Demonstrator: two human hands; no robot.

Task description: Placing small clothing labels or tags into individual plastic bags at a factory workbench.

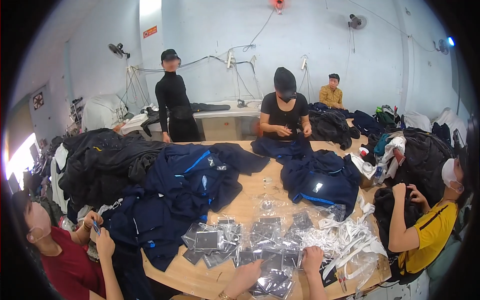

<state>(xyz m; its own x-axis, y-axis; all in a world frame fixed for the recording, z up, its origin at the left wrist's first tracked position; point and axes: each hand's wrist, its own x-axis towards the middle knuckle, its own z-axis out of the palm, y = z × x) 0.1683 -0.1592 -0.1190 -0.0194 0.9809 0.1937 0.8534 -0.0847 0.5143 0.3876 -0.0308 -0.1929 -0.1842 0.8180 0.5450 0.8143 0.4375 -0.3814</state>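
Note:
Small clear plastic packets with dark square inserts (272, 264) lie in a loose spread along the table's near side. My left hand (246, 276) comes in from the lower edge, fingers closed at the left edge of one such packet. At that packet's right side is my right hand (313, 260), its fingers curled down against the plastic and partly hidden. Beside it lies a tangled heap of white cords or tapes (345, 232). A separate stack of packets (209, 241) rests to the left of my hands.
Navy garments (170, 195) and dark garments (107, 155) pile up on the table's left. Another navy garment (320, 180) lies beyond the packets. Small red-handled scissors (342, 281) are right of my right hand. Co-workers handle things at the left, right and far sides.

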